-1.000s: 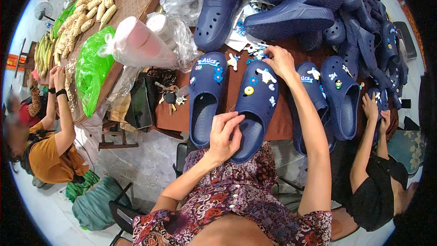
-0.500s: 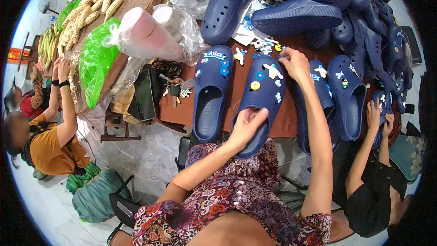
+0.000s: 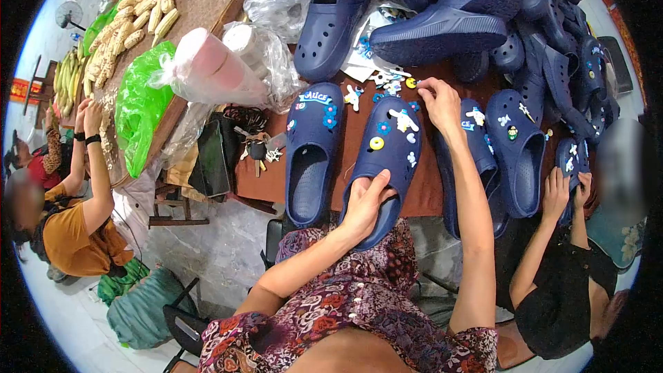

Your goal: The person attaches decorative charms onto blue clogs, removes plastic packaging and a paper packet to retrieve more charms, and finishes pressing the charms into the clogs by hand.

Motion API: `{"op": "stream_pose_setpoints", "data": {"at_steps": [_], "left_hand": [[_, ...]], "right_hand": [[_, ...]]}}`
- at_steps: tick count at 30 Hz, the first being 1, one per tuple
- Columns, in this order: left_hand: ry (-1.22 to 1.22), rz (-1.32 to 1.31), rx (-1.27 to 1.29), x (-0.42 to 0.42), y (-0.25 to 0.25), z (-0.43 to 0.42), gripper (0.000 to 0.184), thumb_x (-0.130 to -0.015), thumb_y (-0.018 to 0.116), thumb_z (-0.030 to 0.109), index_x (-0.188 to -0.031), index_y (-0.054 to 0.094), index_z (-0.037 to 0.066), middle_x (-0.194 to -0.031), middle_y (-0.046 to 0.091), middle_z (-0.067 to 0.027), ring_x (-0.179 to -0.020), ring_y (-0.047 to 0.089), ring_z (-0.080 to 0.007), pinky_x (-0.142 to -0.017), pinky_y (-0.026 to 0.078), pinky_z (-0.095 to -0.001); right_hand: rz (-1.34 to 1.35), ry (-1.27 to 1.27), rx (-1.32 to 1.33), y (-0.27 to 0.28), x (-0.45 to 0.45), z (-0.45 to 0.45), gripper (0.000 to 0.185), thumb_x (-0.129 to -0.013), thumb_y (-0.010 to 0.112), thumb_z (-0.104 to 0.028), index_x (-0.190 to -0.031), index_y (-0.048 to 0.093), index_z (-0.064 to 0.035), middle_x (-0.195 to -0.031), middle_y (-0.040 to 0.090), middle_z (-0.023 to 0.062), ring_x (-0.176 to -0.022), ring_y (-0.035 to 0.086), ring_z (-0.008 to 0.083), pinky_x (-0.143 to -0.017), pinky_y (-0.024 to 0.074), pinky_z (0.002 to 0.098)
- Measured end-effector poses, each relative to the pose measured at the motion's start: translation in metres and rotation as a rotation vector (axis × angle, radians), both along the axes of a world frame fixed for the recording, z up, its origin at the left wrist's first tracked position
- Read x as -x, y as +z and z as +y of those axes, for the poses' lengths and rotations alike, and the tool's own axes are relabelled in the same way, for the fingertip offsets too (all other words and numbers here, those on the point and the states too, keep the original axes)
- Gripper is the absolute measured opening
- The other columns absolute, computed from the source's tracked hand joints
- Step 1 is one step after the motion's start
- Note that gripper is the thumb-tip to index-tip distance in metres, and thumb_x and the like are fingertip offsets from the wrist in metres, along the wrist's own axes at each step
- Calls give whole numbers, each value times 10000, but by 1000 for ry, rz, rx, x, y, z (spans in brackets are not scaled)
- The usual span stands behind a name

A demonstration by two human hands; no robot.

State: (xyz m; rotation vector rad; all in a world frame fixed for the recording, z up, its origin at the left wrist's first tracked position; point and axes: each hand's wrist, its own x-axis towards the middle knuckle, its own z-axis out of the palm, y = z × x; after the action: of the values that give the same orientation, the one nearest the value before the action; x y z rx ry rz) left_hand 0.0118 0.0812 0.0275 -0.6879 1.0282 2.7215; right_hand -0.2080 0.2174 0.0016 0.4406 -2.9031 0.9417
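A navy clog [image 3: 391,155] lies toe-away in front of me, tilted slightly, with a white character charm, blue flowers and a yellow ring charm on it. My left hand [image 3: 369,208] grips it at the foot opening, fingers inside and thumb on the rim. Just beyond its toe on the right, my right hand [image 3: 442,109] has fingertips pinched together; what they hold is too small to make out. Close by are a round yellow charm [image 3: 411,83] and several loose charms [image 3: 388,83]. Left of the held clog sits another decorated clog [image 3: 315,155] with an "ALICE" charm.
More decorated clogs [image 3: 516,155] stand at right, beside a co-worker's hands [image 3: 556,193] on another shoe. A heap of plain navy clogs [image 3: 442,27] fills the back right. Plastic-wrapped cups [image 3: 214,65], keys [image 3: 257,150] and a corn-covered table [image 3: 193,14] are at left.
The whole view has shifted slightly, moving the table things left and down. My left hand keeps its grip on the clog, and my right hand stays by the toe.
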Motion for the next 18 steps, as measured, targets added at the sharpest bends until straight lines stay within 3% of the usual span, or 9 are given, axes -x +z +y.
{"op": "stream_pose_setpoints", "data": {"at_steps": [3,5,8,9,13,15,18], "left_hand": [[1,-14,1,0,0,0,411,-963,595,225,-1272,487,-25,-1170,605,-65,-1011,599,-123,-840,509,-296],[-9,-24,1,0,2,0,408,-963,593,222,-1275,490,-21,-1178,606,-66,-1019,600,-125,-841,511,-297],[-25,-19,39,0,2,-1,391,-967,581,207,-1280,497,-10,-1197,609,-76,-1031,604,-146,-849,508,-310],[19,-51,79,2,9,2,297,-955,598,219,-1166,560,14,-1098,637,-42,-983,614,-144,-831,502,-342],[33,-40,88,-1,-5,2,218,-943,617,216,-1111,610,78,-1033,653,-2,-918,622,-127,-788,505,-325],[51,-39,67,0,-4,3,104,-936,630,216,-964,643,116,-938,662,23,-843,620,-102,-760,504,-317],[66,-44,89,1,0,5,106,-932,638,232,-946,618,129,-903,640,40,-834,609,-102,-755,498,-315]], "right_hand": [[36,-40,-37,-3,6,-1,179,-837,661,-150,-997,690,-74,-939,674,130,-879,657,307,-789,508,407],[33,-28,-76,-8,7,-6,211,-822,677,-191,-1006,687,-90,-969,650,141,-941,629,347,-809,490,446],[40,23,-202,-14,7,-15,279,-778,724,-230,-1012,677,-87,-977,617,151,-887,639,363,-759,520,476],[19,2,-220,-10,6,-19,317,-771,738,-266,-1038,680,-105,-970,612,132,-895,635,349,-761,510,456],[126,-50,-236,-27,15,-27,275,-789,714,-247,-967,592,-78,-965,592,146,-844,641,378,-688,525,488],[145,-96,-246,-40,23,-29,223,-816,679,-216,-956,585,-70,-958,592,152,-828,641,387,-675,523,494],[122,-116,-191,-44,24,-29,173,-834,653,-191,-944,609,-66,-964,596,168,-847,638,393,-705,515,505]]}}
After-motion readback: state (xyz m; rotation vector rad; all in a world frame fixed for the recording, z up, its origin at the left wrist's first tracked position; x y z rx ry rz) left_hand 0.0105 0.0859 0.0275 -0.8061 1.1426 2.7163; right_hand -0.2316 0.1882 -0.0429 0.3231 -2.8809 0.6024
